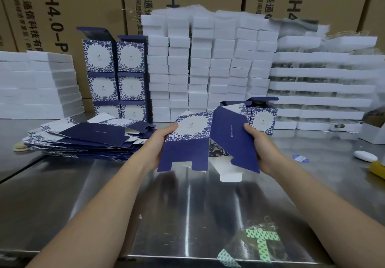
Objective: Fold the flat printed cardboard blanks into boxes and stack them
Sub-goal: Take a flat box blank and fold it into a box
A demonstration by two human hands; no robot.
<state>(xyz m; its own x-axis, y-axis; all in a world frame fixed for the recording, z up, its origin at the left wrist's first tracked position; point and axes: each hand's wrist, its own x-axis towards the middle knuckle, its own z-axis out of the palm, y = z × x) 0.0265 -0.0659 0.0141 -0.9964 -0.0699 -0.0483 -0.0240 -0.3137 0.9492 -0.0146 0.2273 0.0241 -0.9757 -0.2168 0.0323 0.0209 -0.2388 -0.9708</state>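
Note:
I hold a blue-and-white floral cardboard blank (188,140) above the steel table (187,205), partly opened into a sleeve, its bottom flaps hanging loose. My left hand (157,144) grips its left edge, thumb on the floral panel. On the right, my right hand (260,146) grips the dark blue side panel (233,140). A pile of flat blanks (87,140) lies at the left. Folded boxes are stacked in two columns (116,76) at the back left. One folded box (263,117) stands behind my right hand.
Stacks of white foam blocks (210,65) and white trays (320,80) fill the back; more white sheets (37,84) sit at far left. Brown cartons (79,3) form the rear wall. A white oval object (365,156), a blue sticker (300,158) and a yellow item (377,168) lie right.

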